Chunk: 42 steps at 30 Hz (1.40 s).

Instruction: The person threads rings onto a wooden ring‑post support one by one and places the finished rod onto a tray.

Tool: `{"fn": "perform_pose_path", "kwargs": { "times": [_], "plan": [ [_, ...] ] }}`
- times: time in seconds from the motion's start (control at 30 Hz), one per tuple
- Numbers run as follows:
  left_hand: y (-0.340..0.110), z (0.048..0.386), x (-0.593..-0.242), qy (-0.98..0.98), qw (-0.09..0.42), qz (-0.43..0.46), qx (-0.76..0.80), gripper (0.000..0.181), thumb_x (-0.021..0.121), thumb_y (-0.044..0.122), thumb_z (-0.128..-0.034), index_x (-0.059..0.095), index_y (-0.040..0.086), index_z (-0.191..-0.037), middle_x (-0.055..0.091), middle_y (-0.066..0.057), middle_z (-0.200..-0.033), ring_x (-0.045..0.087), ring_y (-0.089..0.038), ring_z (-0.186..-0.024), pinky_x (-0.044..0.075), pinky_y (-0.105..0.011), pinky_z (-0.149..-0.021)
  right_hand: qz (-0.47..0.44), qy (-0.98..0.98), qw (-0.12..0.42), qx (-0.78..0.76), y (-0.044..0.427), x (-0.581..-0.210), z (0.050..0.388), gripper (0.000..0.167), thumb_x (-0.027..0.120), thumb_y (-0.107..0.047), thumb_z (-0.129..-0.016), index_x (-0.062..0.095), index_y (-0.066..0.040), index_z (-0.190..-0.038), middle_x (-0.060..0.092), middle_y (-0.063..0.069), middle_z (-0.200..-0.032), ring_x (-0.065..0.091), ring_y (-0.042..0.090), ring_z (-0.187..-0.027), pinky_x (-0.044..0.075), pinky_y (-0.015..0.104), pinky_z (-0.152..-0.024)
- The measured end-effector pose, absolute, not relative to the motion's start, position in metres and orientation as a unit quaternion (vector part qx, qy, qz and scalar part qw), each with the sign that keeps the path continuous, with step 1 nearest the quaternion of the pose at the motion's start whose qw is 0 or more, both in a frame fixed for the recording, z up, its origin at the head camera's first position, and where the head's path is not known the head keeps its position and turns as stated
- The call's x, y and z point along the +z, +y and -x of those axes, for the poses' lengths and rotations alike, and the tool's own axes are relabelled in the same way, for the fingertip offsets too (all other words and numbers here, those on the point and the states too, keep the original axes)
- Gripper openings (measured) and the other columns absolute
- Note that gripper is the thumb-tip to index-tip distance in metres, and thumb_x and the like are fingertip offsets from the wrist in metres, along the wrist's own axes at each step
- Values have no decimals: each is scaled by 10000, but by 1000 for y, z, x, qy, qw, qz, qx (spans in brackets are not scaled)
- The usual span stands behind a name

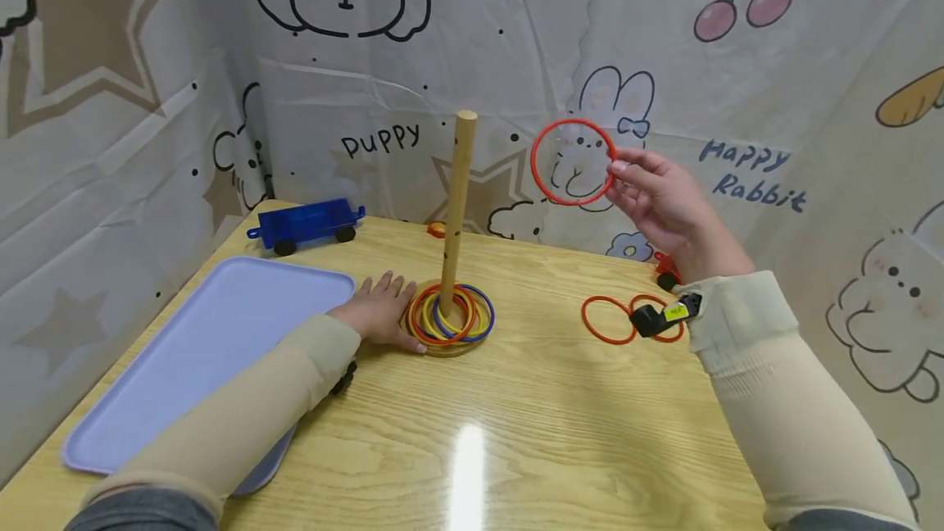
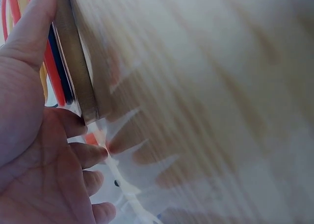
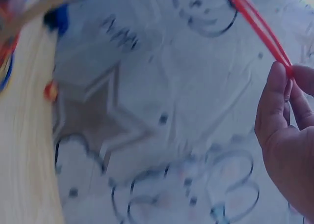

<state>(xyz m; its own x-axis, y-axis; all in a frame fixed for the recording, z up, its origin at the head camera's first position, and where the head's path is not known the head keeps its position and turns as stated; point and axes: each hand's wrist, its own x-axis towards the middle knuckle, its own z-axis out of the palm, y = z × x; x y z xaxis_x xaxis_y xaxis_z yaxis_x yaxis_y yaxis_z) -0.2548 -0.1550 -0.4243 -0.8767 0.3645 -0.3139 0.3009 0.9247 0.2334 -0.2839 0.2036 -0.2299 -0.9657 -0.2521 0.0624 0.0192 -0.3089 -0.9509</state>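
A red ring (image 1: 534, 166) is pinched at its right edge between the thumb and fingers of my right hand (image 1: 667, 199), raised well above the table. To its left stands an upright wooden peg (image 1: 459, 203) on a round wooden base (image 1: 445, 353). Several red, yellow and blue rings (image 1: 490, 319) lie stacked around the peg's foot. My left hand (image 1: 382, 314) rests beside the base with fingers spread, its thumb along the near edge. In the left wrist view the base (image 2: 77, 62) stands against that hand (image 2: 44, 150).
Two red rings (image 1: 606, 342) lie on the table at right, one partly hidden by the wrist camera. A lavender tray (image 1: 243, 326) is at left, under the left forearm. A blue toy wagon (image 1: 306, 224) stands behind it. A red wheeled toy (image 1: 667, 273) sits behind the right wrist.
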Motion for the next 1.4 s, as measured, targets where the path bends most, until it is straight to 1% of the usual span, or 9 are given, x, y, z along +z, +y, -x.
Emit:
{"fn": "perform_pose_path", "kwargs": {
  "times": [0.17,0.4,0.53,0.63,0.77,1.07,1.27,1.33,1.4],
  "plan": [
    [-154,256,-430,964,180,-176,89,1148,736,661,-864,213,-5,-1638,161,-284,-1670,56,-461,-1549,60,-630,-1217,157,508,126,-838,163,-210,277,124,621,80,-995,714,23,-1054,674,126,-969,683,195,-783,595,245,-735],
    [-153,255,-435,963,183,-178,87,1152,737,660,-863,201,2,-1642,148,-278,-1676,59,-453,-1552,63,-628,-1218,147,544,139,-815,115,-216,279,161,575,71,-1021,716,-5,-1002,668,93,-896,654,154,-732,582,218,-713],
    [-152,254,-434,962,186,-183,83,1150,730,647,-877,179,-13,-1641,117,-277,-1682,50,-447,-1554,59,-623,-1220,115,582,144,-792,101,-232,286,181,559,41,-1039,710,-49,-992,667,65,-898,642,136,-732,571,196,-708],
    [-152,253,-432,960,189,-188,83,1142,721,634,-893,164,-27,-1638,98,-283,-1682,39,-447,-1555,50,-618,-1221,95,608,154,-773,98,-249,288,143,566,13,-1046,692,-55,-1033,659,59,-927,635,134,-758,571,196,-727],
    [-152,255,-431,958,194,-194,80,1138,704,633,-907,144,-36,-1637,87,-292,-1680,27,-449,-1554,43,-614,-1223,84,642,173,-743,99,-275,291,114,550,12,-1053,644,-24,-1107,635,59,-963,627,123,-793,568,208,-760],
    [-154,257,-427,958,198,-194,77,1167,707,656,-891,133,-30,-1640,76,-304,-1676,15,-452,-1553,26,-607,-1225,66,716,225,-657,104,-349,293,197,521,35,-1054,570,94,-1235,606,40,-937,622,105,-785,554,214,-770],
    [-155,258,-427,959,203,-184,73,1179,691,679,-888,112,-14,-1646,58,-293,-1681,-10,-434,-1558,0,-583,-1231,76,737,248,-624,103,-371,290,249,520,25,-1052,559,136,-1271,606,57,-961,617,96,-775,562,250,-815],
    [-155,257,-425,959,201,-183,81,1181,708,671,-881,130,-21,-1643,76,-302,-1676,1,-441,-1557,6,-587,-1231,87,748,253,-607,105,-374,289,283,524,9,-1055,551,151,-1298,624,92,-1021,637,120,-835,566,277,-855],
    [-155,256,-424,959,199,-182,86,1176,715,666,-878,150,-29,-1639,92,-311,-1672,16,-451,-1554,16,-593,-1229,94,764,249,-588,110,-376,289,331,522,-10,-1060,530,164,-1341,637,175,-1144,662,195,-963,561,308,-908]
  ]
}}
